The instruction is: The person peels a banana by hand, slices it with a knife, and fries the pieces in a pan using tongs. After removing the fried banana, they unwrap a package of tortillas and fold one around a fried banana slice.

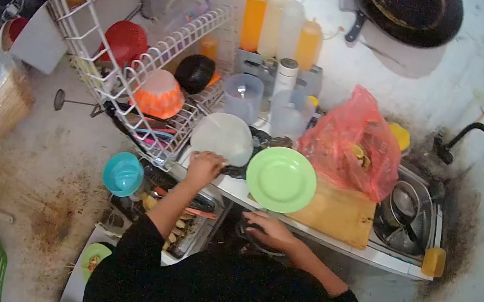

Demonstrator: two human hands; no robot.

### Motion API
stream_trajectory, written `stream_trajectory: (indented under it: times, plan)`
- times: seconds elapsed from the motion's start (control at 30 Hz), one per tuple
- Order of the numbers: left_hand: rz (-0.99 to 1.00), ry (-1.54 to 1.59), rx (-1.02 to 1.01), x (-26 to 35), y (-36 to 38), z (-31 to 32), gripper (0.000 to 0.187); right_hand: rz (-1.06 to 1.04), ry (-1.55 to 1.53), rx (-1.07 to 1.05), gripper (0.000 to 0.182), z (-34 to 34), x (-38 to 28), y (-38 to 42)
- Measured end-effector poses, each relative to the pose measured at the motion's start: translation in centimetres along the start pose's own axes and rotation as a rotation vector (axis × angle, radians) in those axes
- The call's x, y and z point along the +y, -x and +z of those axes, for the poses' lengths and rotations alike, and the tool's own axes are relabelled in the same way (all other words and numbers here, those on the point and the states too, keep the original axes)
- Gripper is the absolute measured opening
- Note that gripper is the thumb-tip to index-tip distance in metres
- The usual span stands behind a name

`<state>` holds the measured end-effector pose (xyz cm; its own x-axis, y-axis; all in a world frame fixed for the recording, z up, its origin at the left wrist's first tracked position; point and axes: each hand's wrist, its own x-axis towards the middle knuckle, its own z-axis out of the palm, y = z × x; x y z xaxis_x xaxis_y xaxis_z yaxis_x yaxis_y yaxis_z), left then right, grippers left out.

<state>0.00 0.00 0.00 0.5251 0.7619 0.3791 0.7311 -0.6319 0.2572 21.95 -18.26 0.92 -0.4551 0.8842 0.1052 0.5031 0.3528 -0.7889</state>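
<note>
My left hand (205, 168) is at the near edge of a whitish round plate (222, 138), its fingers closed on the rim. Below a light green plate (281, 179), my right hand (270, 230) is closed at a dark round object under the counter edge; what its fingers hold is partly hidden. The green plate overlaps a wooden cutting board (337, 214). Left of it lies black plastic (236, 172).
A white dish rack (91, 78) with bowls stands at left, near a teal bowl (123, 174). Bottles (253, 20) line the back. A red plastic bag (351, 147) sits beside the sink (422, 261). A tray of food pieces (191, 242) is below my left hand.
</note>
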Motion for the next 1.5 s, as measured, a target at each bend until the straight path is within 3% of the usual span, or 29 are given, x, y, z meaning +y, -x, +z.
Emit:
stream_trajectory:
  times: [0.07,0.1,0.17,0.27,0.37,0.43,0.5,0.6,0.7,0.8,0.9,1.0,1.13,1.23,1.37,1.43,1.5]
  plan:
    - [-0.069,0.119,0.018,-2.3,-1.5,-0.9,0.014,0.087,-0.150,0.130,0.038,-1.2,0.5,1.7]
    - [-0.031,0.168,0.147,1.1,-1.9,0.4,0.014,0.120,-0.096,0.194,0.037,-3.7,1.0,6.2]
    - [-0.059,0.184,0.222,3.5,-4.2,-3.2,0.014,0.127,-0.023,0.364,0.037,-5.6,0.5,8.3]
    - [0.098,0.106,0.336,8.0,-6.9,-7.9,0.013,0.127,0.092,0.568,0.041,-6.8,1.2,11.0]
    - [0.461,0.129,0.309,13.8,-9.0,-10.1,0.012,0.117,0.179,0.782,0.048,-8.5,-1.0,11.2]
    - [0.704,0.223,0.202,17.5,-9.9,-9.0,0.012,0.132,0.178,0.876,0.056,-9.8,-2.4,10.8]
    - [0.816,0.266,-0.044,21.8,-10.0,-8.1,0.013,0.176,0.232,0.958,0.061,-10.6,-3.0,10.4]
    - [1.073,0.002,-0.211,26.0,-10.4,-4.0,0.013,0.359,0.208,0.887,0.057,-11.8,-1.5,11.1]
    - [1.130,0.038,-0.244,29.0,-10.7,-1.4,0.014,0.517,0.128,0.825,0.035,-13.7,-0.3,12.2]
    - [1.072,0.062,-0.378,31.3,-12.0,-0.2,0.017,0.487,0.253,0.978,0.020,-14.8,0.7,13.6]
    - [1.097,0.099,-0.390,33.1,-13.4,1.9,0.025,0.487,0.422,1.009,0.023,-16.1,3.8,15.8]
    - [1.122,0.081,-0.374,34.9,-14.2,3.2,0.034,0.785,0.180,0.994,0.017,-18.5,0.8,16.2]
    - [1.155,-0.012,-0.408,35.8,-15.9,3.4,0.034,0.624,0.131,1.002,0.020,-20.2,4.0,17.4]
    - [1.072,-0.035,-0.505,36.5,-16.9,1.0,0.026,0.508,0.151,0.973,0.022,-21.5,6.0,18.0]
    - [1.070,-0.001,-0.412,35.5,-18.0,2.4,0.021,0.484,0.011,0.893,0.021,-23.5,6.9,17.8]
    - [1.034,-0.005,-0.367,34.9,-18.4,2.3,0.018,0.415,0.223,0.921,0.019,-24.3,7.3,17.3]
    - [1.008,-0.020,-0.193,34.3,-18.4,0.9,0.017,0.348,0.269,0.929,0.019,-25.2,4.8,16.2]
